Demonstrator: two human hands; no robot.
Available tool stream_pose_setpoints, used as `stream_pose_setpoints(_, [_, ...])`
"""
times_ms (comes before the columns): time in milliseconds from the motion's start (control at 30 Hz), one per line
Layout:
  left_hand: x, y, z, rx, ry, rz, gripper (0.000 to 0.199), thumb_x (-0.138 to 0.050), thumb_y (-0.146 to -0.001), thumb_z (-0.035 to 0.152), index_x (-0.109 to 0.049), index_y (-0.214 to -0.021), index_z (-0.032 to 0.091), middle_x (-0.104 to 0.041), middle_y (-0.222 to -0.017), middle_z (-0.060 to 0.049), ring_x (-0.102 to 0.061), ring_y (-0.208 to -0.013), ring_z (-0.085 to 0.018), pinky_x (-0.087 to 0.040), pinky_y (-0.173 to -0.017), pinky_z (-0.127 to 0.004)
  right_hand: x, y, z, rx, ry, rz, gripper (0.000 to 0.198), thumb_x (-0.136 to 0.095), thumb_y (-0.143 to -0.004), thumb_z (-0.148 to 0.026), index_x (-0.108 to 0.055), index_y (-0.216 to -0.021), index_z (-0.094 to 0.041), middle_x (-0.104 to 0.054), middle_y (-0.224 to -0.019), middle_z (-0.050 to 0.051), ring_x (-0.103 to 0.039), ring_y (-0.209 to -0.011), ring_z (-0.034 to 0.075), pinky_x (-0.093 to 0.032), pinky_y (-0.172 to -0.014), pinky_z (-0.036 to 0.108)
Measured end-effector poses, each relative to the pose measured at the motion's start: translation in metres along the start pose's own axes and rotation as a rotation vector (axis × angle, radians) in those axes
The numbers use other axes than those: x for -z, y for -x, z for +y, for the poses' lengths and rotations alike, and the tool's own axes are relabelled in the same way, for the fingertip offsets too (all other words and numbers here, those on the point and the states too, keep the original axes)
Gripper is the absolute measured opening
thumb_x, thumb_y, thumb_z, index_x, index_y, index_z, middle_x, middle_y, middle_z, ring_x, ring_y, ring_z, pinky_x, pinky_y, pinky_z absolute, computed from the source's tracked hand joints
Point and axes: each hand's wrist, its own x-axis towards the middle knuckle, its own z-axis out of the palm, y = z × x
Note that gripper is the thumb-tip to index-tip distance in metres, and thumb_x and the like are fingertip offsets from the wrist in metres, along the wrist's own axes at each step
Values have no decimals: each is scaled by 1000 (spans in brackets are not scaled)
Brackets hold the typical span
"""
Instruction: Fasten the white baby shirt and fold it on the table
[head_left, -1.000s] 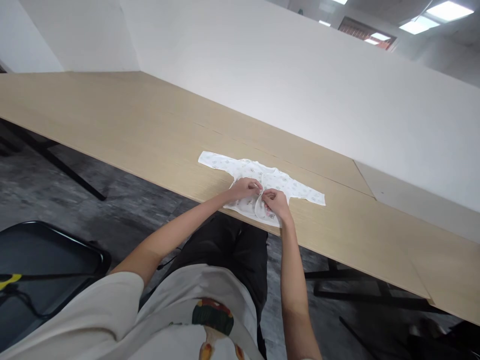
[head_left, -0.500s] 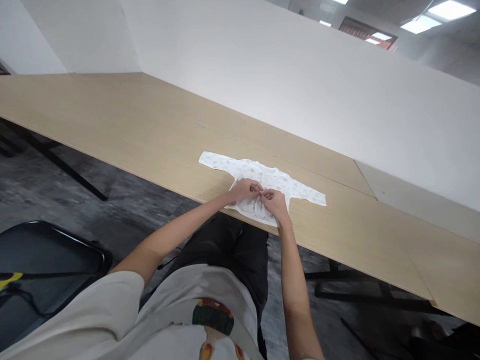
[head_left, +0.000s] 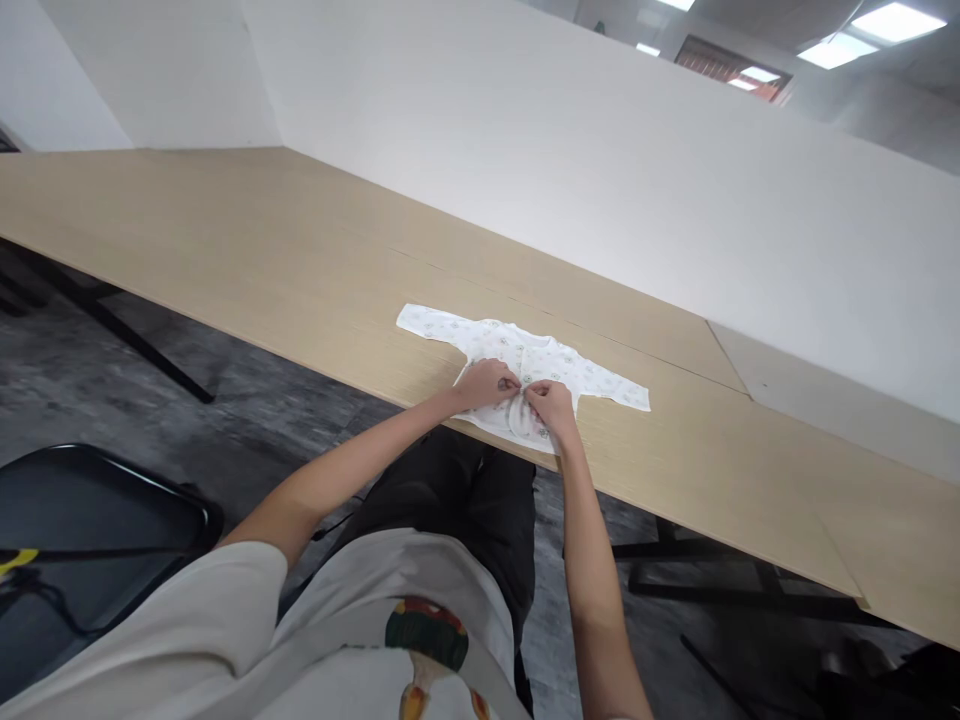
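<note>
A small white baby shirt (head_left: pixel 551 352) with a faint scattered print lies flat near the table's front edge, its sleeves spread to both sides. My left hand (head_left: pixel 489 383) pinches the cloth at the middle of the shirt's front, fingers closed. Just beside it, my right hand (head_left: pixel 550 404) is also closed in a pinch on the front opening. The fingertips of both hands nearly meet there, and the cloth bunches up a little below them. Whatever fastening may be between the fingertips is too small to make out.
The long wooden table (head_left: pixel 247 230) runs slantwise across the view, with a white partition (head_left: pixel 525 140) along its back. A black chair (head_left: pixel 97 540) stands at lower left, a cable on its seat. Dark metal table legs (head_left: pixel 127 330) show below the edge.
The fingertips of my two hands have drawn slightly apart, and my left fingers have curled more. The shirt stays in place on the table.
</note>
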Motion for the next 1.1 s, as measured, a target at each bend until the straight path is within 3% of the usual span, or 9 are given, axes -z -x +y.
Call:
stream_pose_setpoints(233, [20, 23, -2, -55, -196, -73, 47, -58, -80, 53, -64, -116, 23, -59, -111, -11, -51, -104, -27, -35, -95, -38, -7, 9, 0, 140, 434, 104, 19, -50, -84, -22, -67, -92, -18, -67, -78, 4, -61, -74, 16, -39, -65, 23])
stream_pose_setpoints(367, [36, 30, -12, -44, -228, -204, 62, -55, -77, 63, -57, -126, 25, -51, -129, -12, -43, -118, -30, -29, -102, -40, -14, 25, -4, 199, 689, 52, 30, -39, -92, -20, -64, -110, -19, -65, -99, 10, -61, -83, 19, -39, -67, 25])
stream_pose_setpoints(467, [49, 29, -27, -8, -247, -233, 65, -50, -79, 66, -53, -129, 25, -43, -139, -12, -35, -127, -31, -21, -106, -44, -12, 29, -8, 231, 813, -34, 34, -35, -93, -17, -63, -112, -19, -62, -102, 12, -61, -82, 20, -40, -65, 26])
stream_pose_setpoints(567, [66, 20, -57, 95, -289, -143, 60, -42, -85, 60, -49, -133, 24, -38, -144, -13, -32, -131, -32, -18, -107, -48, 10, 10, -5, 242, 775, -27, 36, -35, -92, -16, -63, -114, -19, -62, -105, 11, -61, -88, 20, -41, -72, 26])
stream_pose_setpoints(700, [88, 7, -110, 310, -356, -19, 53, -28, -93, 45, -45, -134, 17, -42, -141, -15, -35, -130, -28, -21, -107, -44, 68, -40, 25, 54, 763, 188, 40, -31, -93, -16, -57, -122, -11, -59, -117, 16, -55, -106, 24, -40, -84, 29])
stream_pose_setpoints(767, [96, 3, -133, 385, -382, -30, 53, -29, -92, 44, -45, -135, 16, -45, -139, -16, -38, -128, -29, -24, -106, -43, 92, -60, 49, -85, 810, 139, 40, -35, -92, -18, -51, -127, -7, -58, -118, 18, -52, -111, 27, -38, -87, 32])
stream_pose_setpoints(833, [100, 1, -150, 440, -397, -57, 54, -34, -90, 45, -46, -134, 17, -48, -136, -16, -41, -126, -31, -26, -103, -44, 106, -68, 70, -137, 860, 89, 38, -36, -92, -20, -53, -124, -9, -58, -117, 18, -53, -110, 28, -37, -89, 37])
stream_pose_setpoints(1000, [116, -14, -158, 485, -380, -155, 44, -45, -85, 44, -60, -119, 21, -61, -123, -11, -51, -116, -29, -29, -100, -43, 119, -67, 84, -98, 1046, 16, 31, -37, -93, -20, -60, -110, -8, -61, -111, 19, -55, -107, 29, -34, -88, 40])
stream_pose_setpoints(1100, [148, -35, -142, 430, -435, 21, 41, -46, -86, 48, -64, -110, 19, -67, -110, -8, -55, -109, -27, -28, -100, -40, 147, -73, 65, -124, 1132, 80, 26, -38, -93, -16, -59, -105, -5, -64, -100, 20, -59, -96, 27, -31, -85, 39])
